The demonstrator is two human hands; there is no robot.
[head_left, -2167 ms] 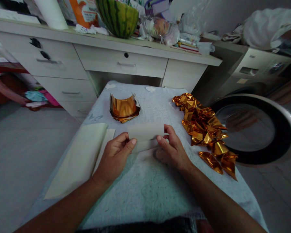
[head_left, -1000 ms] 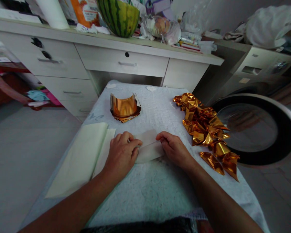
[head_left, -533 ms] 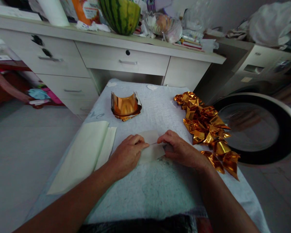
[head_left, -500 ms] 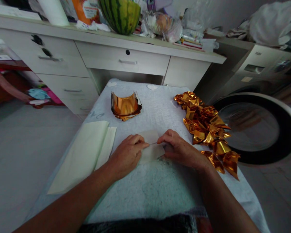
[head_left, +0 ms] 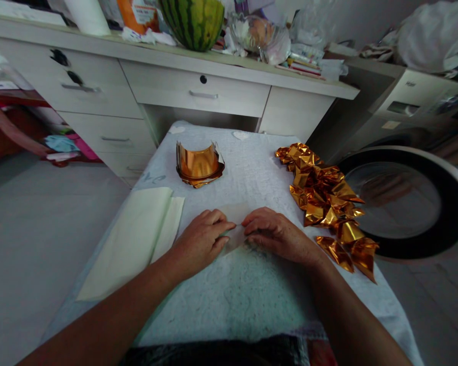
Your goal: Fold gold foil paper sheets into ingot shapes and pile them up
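Saw thin white paper (head_left: 234, 238) on cloth-covered bench (head_left: 221, 305), near side and slightly right of curved gold foil stack (head_left: 199, 164); found it held in narrowed fingers of left hand (head_left: 202, 238) and right hand (head_left: 278, 234), equally near; could not tell long axis, partly covered

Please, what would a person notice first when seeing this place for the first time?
Probably the shiny copper-gold foil pieces, heaped along the right side of the cloth-covered table. Then the striped watermelon on the white counter behind. In the middle, the left hand and right hand touch a thin whitish paper.
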